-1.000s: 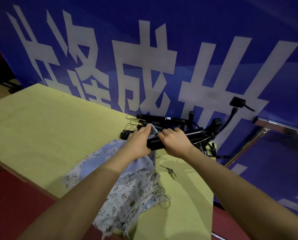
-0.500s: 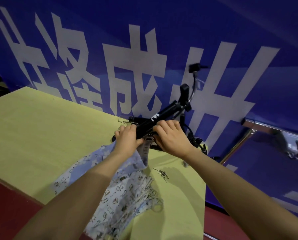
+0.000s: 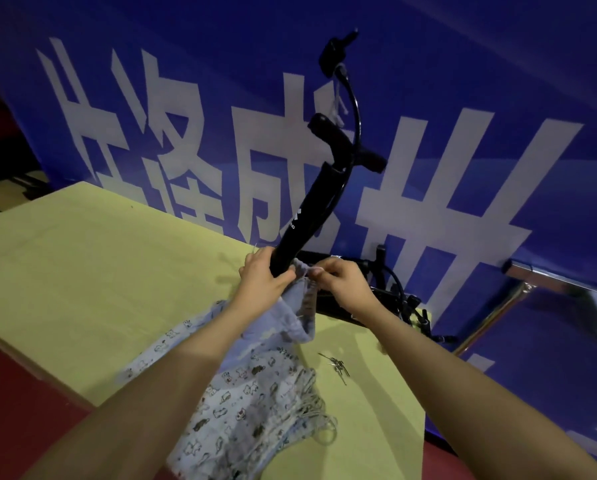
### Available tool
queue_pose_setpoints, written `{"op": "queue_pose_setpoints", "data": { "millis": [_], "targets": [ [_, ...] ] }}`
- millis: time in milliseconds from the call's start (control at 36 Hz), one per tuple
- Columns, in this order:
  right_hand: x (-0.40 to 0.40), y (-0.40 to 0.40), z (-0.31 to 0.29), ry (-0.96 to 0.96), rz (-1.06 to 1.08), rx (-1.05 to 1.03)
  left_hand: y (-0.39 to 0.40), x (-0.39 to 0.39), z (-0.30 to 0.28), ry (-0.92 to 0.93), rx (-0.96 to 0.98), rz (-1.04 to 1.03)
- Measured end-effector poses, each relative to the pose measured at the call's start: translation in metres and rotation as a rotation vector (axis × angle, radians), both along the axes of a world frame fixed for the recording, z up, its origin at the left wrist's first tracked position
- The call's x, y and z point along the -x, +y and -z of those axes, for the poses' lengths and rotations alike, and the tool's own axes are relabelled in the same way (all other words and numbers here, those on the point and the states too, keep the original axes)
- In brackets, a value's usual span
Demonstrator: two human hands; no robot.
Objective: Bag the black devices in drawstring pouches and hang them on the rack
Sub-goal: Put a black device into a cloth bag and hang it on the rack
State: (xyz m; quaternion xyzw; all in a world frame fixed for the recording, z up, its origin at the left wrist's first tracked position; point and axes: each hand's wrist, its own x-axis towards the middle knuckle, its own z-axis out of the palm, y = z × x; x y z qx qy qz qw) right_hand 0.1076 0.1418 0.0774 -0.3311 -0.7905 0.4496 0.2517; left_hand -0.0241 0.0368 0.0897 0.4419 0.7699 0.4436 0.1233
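Black and tall, the device [image 3: 307, 209] stands nearly upright between the hands, foot sunk in the pouch [image 3: 298, 306] mouth so it can slide down. The left hand [image 3: 260, 284] wraps device and cloth together to steady them; the right hand [image 3: 342, 285] pinches the pouch rim, holding it wide. More black devices [image 3: 390, 299] lie just beyond the right hand, spare pouches [image 3: 241, 403] beneath the forearms.

I see a long black tube-shaped device with a T-handle and hose [image 3: 302, 216] standing nearly upright, its lower end inside the mouth of a pale blue printed cloth drawstring pouch [image 3: 290, 306]. More black devices [image 3: 387, 296] lie piled on the table behind it.
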Motion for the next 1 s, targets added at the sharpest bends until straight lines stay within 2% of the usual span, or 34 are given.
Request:
{"op": "queue_pose_setpoints", "data": {
  "millis": [56,139,250,389,472,583,722,833,1000],
  "targets": [
    [-0.001,0.001,-0.011,0.112,0.044,0.099,0.002,0.002,0.003,-0.023,-0.011,-0.001],
    [0.002,0.004,-0.027,0.181,0.072,0.127,0.006,0.001,0.007,-0.036,-0.036,0.001],
    [0.008,0.005,-0.046,0.284,0.074,0.173,0.011,-0.005,0.009,0.067,-0.038,-0.006],
    [0.009,0.002,-0.056,0.270,-0.111,0.235,0.018,-0.004,0.017,0.169,0.074,-0.011],
    [0.014,0.004,-0.053,0.285,-0.022,0.252,0.021,-0.001,0.021,0.217,0.109,0.015],
    [0.020,0.011,-0.042,0.136,0.115,0.104,0.024,0.006,0.027,0.339,0.215,0.105],
    [0.026,0.007,-0.022,-0.021,0.203,-0.119,0.022,0.022,0.038,0.143,0.294,0.256],
    [0.031,-0.003,-0.011,-0.076,0.235,-0.267,0.014,0.034,0.051,0.121,0.378,0.334],
    [0.041,-0.006,0.007,-0.211,0.233,-0.411,0.010,0.045,0.043,0.063,0.116,0.121]
  ]
}}
